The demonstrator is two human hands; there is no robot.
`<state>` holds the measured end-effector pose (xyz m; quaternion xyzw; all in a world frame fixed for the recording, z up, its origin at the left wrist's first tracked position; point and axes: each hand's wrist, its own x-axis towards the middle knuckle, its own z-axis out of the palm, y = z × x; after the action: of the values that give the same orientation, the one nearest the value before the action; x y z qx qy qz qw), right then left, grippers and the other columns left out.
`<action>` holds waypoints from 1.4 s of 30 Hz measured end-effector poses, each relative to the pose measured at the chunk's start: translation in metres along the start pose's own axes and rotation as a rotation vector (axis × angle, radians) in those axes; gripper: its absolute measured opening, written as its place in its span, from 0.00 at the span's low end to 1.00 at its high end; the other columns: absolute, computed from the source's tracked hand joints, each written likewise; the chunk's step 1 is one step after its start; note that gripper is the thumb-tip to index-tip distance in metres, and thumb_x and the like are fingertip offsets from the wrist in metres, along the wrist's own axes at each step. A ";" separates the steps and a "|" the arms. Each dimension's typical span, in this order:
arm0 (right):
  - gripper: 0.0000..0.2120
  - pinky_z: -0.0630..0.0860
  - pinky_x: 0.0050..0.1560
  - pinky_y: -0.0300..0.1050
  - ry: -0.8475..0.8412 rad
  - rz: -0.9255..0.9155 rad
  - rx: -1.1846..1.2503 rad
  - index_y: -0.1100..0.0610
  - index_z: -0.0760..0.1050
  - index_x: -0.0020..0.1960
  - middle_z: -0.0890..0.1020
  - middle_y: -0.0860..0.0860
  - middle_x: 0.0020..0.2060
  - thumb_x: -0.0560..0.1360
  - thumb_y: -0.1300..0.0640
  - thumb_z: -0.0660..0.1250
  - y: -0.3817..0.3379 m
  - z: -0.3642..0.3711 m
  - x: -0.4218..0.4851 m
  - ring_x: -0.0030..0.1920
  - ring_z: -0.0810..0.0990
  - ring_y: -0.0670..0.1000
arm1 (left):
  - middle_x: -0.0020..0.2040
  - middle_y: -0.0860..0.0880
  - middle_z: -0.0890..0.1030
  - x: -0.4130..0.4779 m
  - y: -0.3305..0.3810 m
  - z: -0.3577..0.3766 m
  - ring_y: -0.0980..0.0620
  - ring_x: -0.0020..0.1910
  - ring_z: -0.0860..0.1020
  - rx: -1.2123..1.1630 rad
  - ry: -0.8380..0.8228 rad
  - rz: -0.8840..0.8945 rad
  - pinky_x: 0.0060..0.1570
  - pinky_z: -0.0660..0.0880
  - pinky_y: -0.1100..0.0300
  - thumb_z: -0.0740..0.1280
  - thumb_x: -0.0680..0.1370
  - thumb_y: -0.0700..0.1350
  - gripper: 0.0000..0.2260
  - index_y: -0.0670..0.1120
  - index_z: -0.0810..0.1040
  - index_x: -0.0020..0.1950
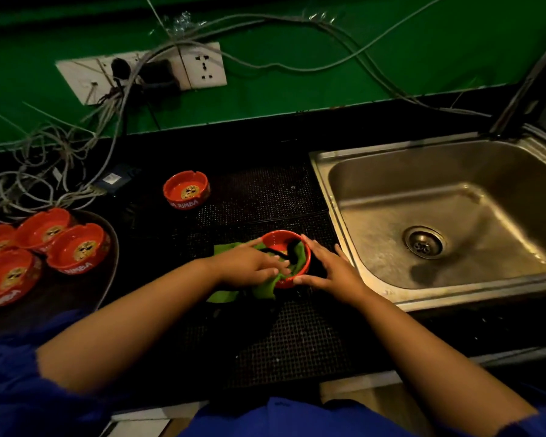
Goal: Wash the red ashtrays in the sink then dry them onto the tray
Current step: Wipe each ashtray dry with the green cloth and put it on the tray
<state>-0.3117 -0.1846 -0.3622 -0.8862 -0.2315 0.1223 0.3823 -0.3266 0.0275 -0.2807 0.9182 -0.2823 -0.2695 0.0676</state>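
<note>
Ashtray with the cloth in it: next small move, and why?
Probably: the left hand rubs the green cloth round the inside of the red round ashtray while the right hand braces its rim. The cloth is tucked into the bowl under that hand, and the ashtray sits on the black mesh mat, not yet on the dark round tray.

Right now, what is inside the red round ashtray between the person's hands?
A green cloth with dark trim lies in the red round ashtray, pressed down by the left hand; the right hand holds the rim. Some red inner wall shows; the floor is covered.
</note>
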 end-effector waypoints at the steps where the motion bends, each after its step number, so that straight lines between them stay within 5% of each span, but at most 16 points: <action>1: 0.45 0.38 0.71 0.42 0.003 0.002 0.007 0.41 0.48 0.74 0.60 0.42 0.74 0.66 0.35 0.69 -0.001 0.000 -0.001 0.74 0.53 0.43 | 0.72 0.57 0.66 -0.003 -0.003 -0.003 0.62 0.72 0.59 0.094 0.012 -0.018 0.71 0.37 0.59 0.52 0.83 0.48 0.17 0.53 0.67 0.71; 6: 0.43 0.38 0.72 0.44 0.020 0.010 0.012 0.42 0.49 0.74 0.60 0.42 0.74 0.67 0.39 0.69 -0.003 0.000 -0.002 0.74 0.54 0.43 | 0.74 0.47 0.64 0.006 0.007 0.003 0.53 0.72 0.63 0.527 0.054 -0.164 0.72 0.42 0.57 0.44 0.82 0.51 0.22 0.45 0.60 0.74; 13: 0.44 0.39 0.73 0.46 0.053 0.013 -0.001 0.44 0.51 0.75 0.63 0.46 0.73 0.66 0.36 0.68 -0.001 0.003 -0.002 0.74 0.56 0.43 | 0.76 0.42 0.54 0.025 0.020 0.006 0.50 0.75 0.55 0.473 -0.010 -0.265 0.72 0.40 0.57 0.46 0.83 0.49 0.24 0.40 0.48 0.76; 15: 0.44 0.39 0.73 0.46 0.060 0.009 -0.017 0.44 0.51 0.76 0.62 0.46 0.74 0.66 0.36 0.68 0.000 0.004 -0.001 0.74 0.56 0.44 | 0.74 0.40 0.62 0.025 0.021 0.003 0.49 0.73 0.61 0.476 -0.013 -0.277 0.72 0.41 0.57 0.47 0.82 0.49 0.23 0.38 0.55 0.75; 18: 0.49 0.39 0.73 0.45 0.051 0.006 -0.024 0.44 0.51 0.76 0.62 0.47 0.74 0.62 0.28 0.66 0.003 0.005 0.000 0.74 0.57 0.44 | 0.58 0.44 0.79 0.021 0.024 -0.006 0.48 0.60 0.74 0.495 -0.020 -0.203 0.71 0.48 0.56 0.49 0.81 0.50 0.20 0.41 0.75 0.62; 23: 0.45 0.39 0.72 0.45 0.068 -0.002 -0.011 0.44 0.52 0.75 0.63 0.46 0.74 0.65 0.32 0.66 0.001 0.005 -0.001 0.74 0.57 0.45 | 0.57 0.48 0.81 0.004 0.005 -0.011 0.49 0.61 0.74 0.049 0.007 -0.103 0.66 0.64 0.57 0.57 0.78 0.53 0.18 0.46 0.80 0.58; 27: 0.45 0.40 0.74 0.47 0.069 -0.007 0.001 0.43 0.53 0.75 0.63 0.46 0.73 0.64 0.32 0.67 0.002 0.005 0.000 0.74 0.56 0.43 | 0.73 0.51 0.65 0.009 0.008 -0.002 0.56 0.72 0.61 -0.126 -0.049 -0.055 0.72 0.44 0.54 0.57 0.81 0.44 0.18 0.46 0.67 0.71; 30: 0.45 0.40 0.73 0.46 0.060 -0.011 0.006 0.43 0.53 0.75 0.63 0.46 0.74 0.64 0.31 0.65 0.003 0.006 0.000 0.74 0.56 0.42 | 0.77 0.50 0.54 0.020 0.013 0.009 0.56 0.75 0.51 -0.050 -0.028 -0.079 0.72 0.40 0.54 0.53 0.82 0.44 0.21 0.49 0.55 0.76; 36: 0.43 0.39 0.71 0.43 0.065 -0.006 -0.008 0.45 0.53 0.75 0.63 0.46 0.74 0.67 0.37 0.70 0.002 0.005 0.000 0.74 0.56 0.43 | 0.73 0.56 0.65 0.003 0.003 0.002 0.60 0.73 0.58 -0.053 -0.025 -0.085 0.72 0.36 0.52 0.56 0.81 0.46 0.18 0.52 0.65 0.72; 42: 0.43 0.37 0.70 0.42 0.069 0.003 0.003 0.45 0.53 0.75 0.63 0.47 0.74 0.68 0.38 0.70 -0.002 0.004 -0.002 0.74 0.56 0.44 | 0.74 0.54 0.63 -0.001 0.001 -0.006 0.60 0.73 0.59 0.409 -0.015 -0.161 0.70 0.33 0.51 0.48 0.82 0.50 0.20 0.52 0.61 0.74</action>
<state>-0.3154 -0.1816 -0.3638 -0.8897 -0.2165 0.0924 0.3912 -0.3249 0.0270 -0.2750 0.9303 -0.2574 -0.2180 -0.1442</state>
